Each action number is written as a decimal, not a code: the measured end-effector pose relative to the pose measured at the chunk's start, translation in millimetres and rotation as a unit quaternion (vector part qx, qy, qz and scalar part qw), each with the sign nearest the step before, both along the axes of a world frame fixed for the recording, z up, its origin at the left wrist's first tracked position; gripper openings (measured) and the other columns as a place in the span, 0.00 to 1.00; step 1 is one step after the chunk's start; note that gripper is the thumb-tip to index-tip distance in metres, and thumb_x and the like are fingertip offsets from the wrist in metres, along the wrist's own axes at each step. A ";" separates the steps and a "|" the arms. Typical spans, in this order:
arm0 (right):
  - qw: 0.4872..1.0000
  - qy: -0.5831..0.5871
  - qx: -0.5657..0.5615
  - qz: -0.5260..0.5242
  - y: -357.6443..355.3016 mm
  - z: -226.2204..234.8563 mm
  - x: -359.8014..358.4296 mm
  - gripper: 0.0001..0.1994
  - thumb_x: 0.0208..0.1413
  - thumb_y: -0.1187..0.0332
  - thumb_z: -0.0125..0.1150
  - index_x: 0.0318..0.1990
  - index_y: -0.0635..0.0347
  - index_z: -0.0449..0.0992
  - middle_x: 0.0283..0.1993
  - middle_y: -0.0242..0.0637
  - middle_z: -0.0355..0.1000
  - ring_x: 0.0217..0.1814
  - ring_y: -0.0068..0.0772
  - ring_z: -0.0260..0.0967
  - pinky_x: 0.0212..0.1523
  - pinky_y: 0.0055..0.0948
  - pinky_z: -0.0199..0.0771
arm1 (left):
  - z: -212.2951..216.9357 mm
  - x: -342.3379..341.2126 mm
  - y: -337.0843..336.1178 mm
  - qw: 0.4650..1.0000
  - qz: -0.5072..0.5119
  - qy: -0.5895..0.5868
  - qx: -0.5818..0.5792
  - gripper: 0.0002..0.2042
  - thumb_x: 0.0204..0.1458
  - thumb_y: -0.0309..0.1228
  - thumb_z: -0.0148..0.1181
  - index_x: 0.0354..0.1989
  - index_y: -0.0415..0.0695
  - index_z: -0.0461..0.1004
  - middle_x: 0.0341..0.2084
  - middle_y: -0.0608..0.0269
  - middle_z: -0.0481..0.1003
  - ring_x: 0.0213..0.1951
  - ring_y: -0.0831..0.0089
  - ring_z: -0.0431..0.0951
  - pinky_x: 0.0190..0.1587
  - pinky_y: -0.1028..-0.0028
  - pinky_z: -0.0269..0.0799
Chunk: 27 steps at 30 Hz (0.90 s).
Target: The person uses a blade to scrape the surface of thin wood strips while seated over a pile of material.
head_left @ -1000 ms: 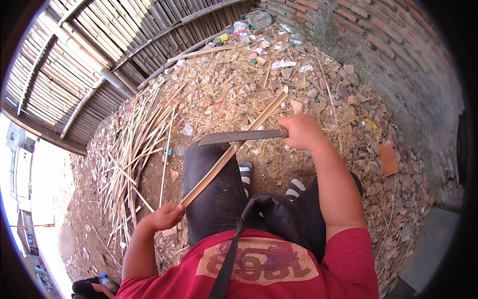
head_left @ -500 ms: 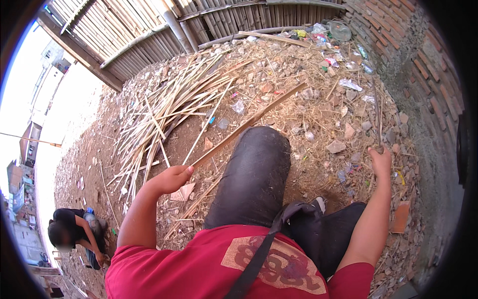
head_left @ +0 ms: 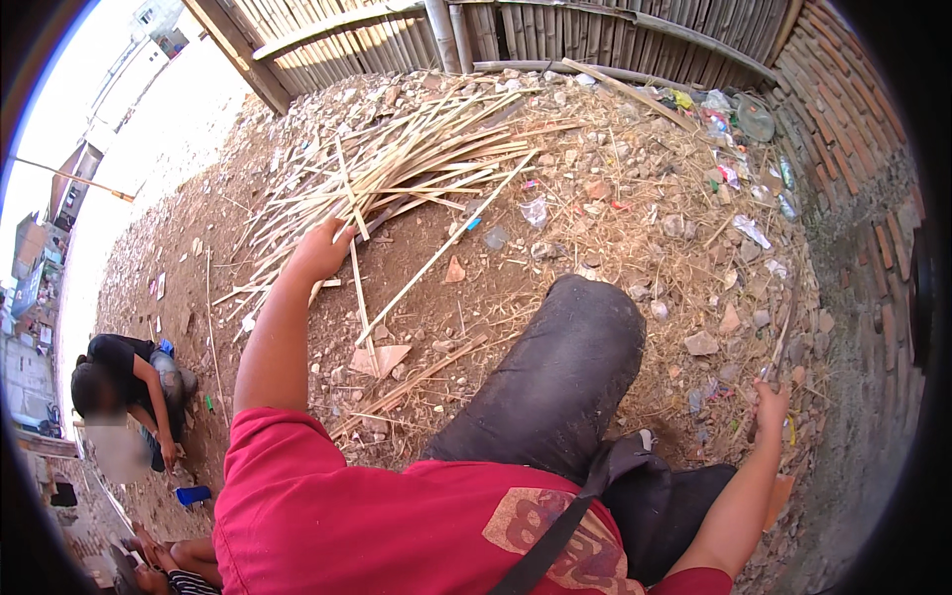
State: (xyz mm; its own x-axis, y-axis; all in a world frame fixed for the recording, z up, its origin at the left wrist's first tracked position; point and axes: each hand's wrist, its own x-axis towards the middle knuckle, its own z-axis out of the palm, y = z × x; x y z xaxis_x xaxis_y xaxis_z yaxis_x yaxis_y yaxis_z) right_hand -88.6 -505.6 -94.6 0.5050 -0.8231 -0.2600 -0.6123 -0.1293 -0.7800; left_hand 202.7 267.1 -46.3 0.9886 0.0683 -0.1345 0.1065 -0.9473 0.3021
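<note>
Left hand [head_left: 319,250] is resting at the near edge of a pile of pale wooden strips [head_left: 416,169], its fingers curling downward among the ends; whether they are gripping one is too hidden to tell. Well apart from it, the right hand [head_left: 771,402] is closing firmly around the handle of a long knife [head_left: 784,332], whose narrow blade is pointing away from the person near the brick wall [head_left: 853,129]. Strips in the pile are lying on the dirt ground, many crossing one another at slanting angles, and one long strip [head_left: 421,280] is stretching out from the heap toward the person, with a small blue scrap [head_left: 473,224] showing beside it. Nearer the body, a broken flat piece [head_left: 380,359] is lying close to a few darker strips [head_left: 412,385]. Between the arms, one black trouser leg [head_left: 555,367] is bending at the knee, and a black strap [head_left: 550,516] is crossing the red shirt [head_left: 367,516]. Past the pile, a slatted fence [head_left: 635,40] is standing along the far side, and plastic litter [head_left: 727,174] is gathering near the corner where it is meeting the wall. Off to the left, a person in a black top [head_left: 129,362] is crouching near a blue object [head_left: 193,494].
</note>
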 end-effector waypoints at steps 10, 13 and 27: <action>0.983 0.137 -0.106 0.061 -54.6 44.5 -85.2 0.08 0.51 0.70 0.66 0.38 0.58 0.75 0.20 0.25 0.65 0.16 0.20 0.59 0.16 0.26 0.55 | -202.2 -56.6 3.5 0.952 -0.095 0.291 -0.030 0.32 0.66 0.56 0.41 0.59 0.39 0.74 0.56 0.41 0.75 0.60 0.44 0.72 0.64 0.56 0.66; 0.978 0.195 -0.066 0.028 -79.2 42.6 -151.1 0.07 0.50 0.71 0.67 0.33 0.56 0.73 0.20 0.25 0.63 0.15 0.21 0.58 0.15 0.28 0.54 | -239.0 -55.8 1.2 0.955 -0.071 0.286 -0.036 0.32 0.66 0.55 0.42 0.58 0.36 0.74 0.55 0.39 0.74 0.60 0.44 0.72 0.64 0.56 0.66; 0.945 0.232 0.074 -0.219 30.7 22.0 -317.2 0.07 0.52 0.67 0.62 0.33 0.54 0.69 0.22 0.28 0.65 0.17 0.23 0.61 0.16 0.27 0.59 | -308.7 -23.2 -18.2 0.972 0.113 0.205 0.024 0.30 0.59 0.48 0.57 0.64 0.40 0.66 0.65 0.41 0.64 0.65 0.45 0.66 0.66 0.54 0.65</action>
